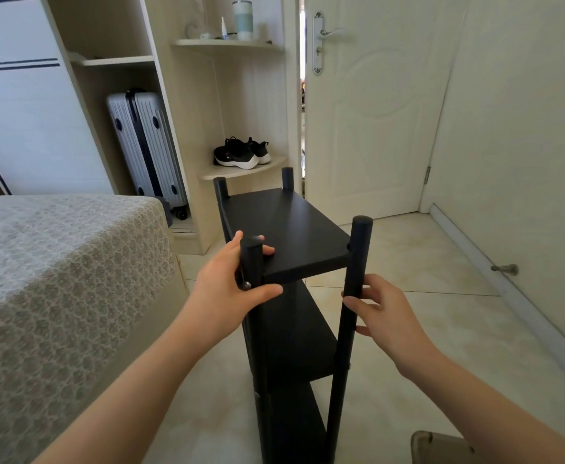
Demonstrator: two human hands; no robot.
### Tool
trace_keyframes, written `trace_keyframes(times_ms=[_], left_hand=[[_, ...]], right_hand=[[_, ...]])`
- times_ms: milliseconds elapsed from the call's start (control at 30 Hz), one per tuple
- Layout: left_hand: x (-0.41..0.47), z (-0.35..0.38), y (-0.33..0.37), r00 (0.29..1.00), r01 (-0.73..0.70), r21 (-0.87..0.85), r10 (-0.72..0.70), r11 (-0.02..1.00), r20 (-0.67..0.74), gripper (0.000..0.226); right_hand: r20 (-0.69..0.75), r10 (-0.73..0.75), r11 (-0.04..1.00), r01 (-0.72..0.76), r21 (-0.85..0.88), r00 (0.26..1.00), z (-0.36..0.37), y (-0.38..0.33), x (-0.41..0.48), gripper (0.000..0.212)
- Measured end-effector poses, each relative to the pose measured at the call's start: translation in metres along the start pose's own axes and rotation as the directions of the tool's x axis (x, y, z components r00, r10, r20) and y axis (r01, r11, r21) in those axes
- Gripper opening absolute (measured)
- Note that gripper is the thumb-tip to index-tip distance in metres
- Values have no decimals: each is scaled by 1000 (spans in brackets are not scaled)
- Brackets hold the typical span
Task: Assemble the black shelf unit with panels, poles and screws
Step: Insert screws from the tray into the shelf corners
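The black shelf unit (284, 229) stands upright on the tiled floor, with three panels between four round poles. My left hand (227, 286) grips the near left pole (251, 259) just below its top, thumb in front and fingers on the top panel's corner. A silver screw head (247, 285) shows on that pole beside my thumb. My right hand (388, 313) holds the near right pole (358, 262), fingers curled round it below the top panel. The two far poles (221, 188) stick up above the top panel.
A bed with a patterned cover (56, 279) lies close on the left. A cream wardrobe with a suitcase (147, 149) and black shoes (240, 154) stands behind. A door (374, 105) and wall (525, 128) are right. A brown object (441, 447) sits on the floor near right.
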State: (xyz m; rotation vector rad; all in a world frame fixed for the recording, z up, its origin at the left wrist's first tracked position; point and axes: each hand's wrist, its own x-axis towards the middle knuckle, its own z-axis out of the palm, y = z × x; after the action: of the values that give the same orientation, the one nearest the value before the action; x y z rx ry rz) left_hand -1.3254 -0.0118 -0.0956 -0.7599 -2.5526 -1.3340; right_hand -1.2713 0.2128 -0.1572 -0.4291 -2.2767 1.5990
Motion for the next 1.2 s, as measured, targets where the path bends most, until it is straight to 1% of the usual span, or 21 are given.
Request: trace_keyframes(times_ms=[133, 267, 433, 700, 767, 800, 867, 933, 967, 1000, 1033, 1067, 1133, 1167, 1200], left_hand=[[0, -3, -2, 1000, -13, -77, 13, 997, 5, 51], [-3, -5, -5, 1000, 6, -101, -7, 995, -10, 57], [-9, -7, -9, 998, 47, -108, -50, 993, -27, 64], [-15, -8, -9, 995, 92, -173, -99, 981, -32, 61], [-21, -5, -8, 987, 123, -182, -140, 976, -83, 60], [-25, -2, -5, 975, 153, -170, -177, 973, -133, 59], [-34, 3, 0, 928, 210, -140, -242, 968, -284, 54], [-44, 9, 5, 865, 220, -104, -244, 970, -439, 48], [-50, 12, 8, 846, 212, -85, -227, 974, -482, 46], [-55, 16, 11, 844, 204, -87, -220, 975, -490, 42], [-58, 21, 14, 859, 207, -109, -234, 972, -455, 37], [-60, 27, 17, 886, 222, -152, -264, 963, -380, 32], [-64, 42, 21, 933, 291, -278, -336, 915, -127, 31], [-65, 50, 22, 936, 331, -344, -353, 879, -1, 35], [-65, 58, 20, 930, 361, -397, -359, 844, 83, 41]], right_hand=[[17, -7, 1000, 7, 8, 1000, -6, 2, -8, 24], [59, -12, 999, 9, 52, 998, -11, 0, -19, 23], [109, -9, 998, 2, 66, 994, -11, 2, -35, 22], [133, -23, 999, 18, 43, 991, -14, 3, -46, 24], [141, -20, 999, 13, 50, 990, -14, 2, -47, 24], [149, -17, 998, 8, 57, 989, -14, 2, -48, 23], [174, -21, 998, 10, 67, 985, -17, 0, -47, 22], [208, -36, 997, 20, 81, 978, -18, -2, -47, 21], [221, -42, 995, 21, 97, 974, -18, -2, -48, 20], [232, -46, 994, 22, 105, 972, -17, -2, -49, 20], [238, -46, 995, 22, 100, 970, -16, -2, -49, 21], [239, -44, 996, 24, 86, 970, -15, -3, -50, 21], [238, -43, 998, 30, 58, 970, -14, -4, -49, 21], [243, -42, 998, 30, 53, 969, -14, -4, -48, 21], [253, -40, 998, 27, 56, 967, -15, -4, -47, 22]])
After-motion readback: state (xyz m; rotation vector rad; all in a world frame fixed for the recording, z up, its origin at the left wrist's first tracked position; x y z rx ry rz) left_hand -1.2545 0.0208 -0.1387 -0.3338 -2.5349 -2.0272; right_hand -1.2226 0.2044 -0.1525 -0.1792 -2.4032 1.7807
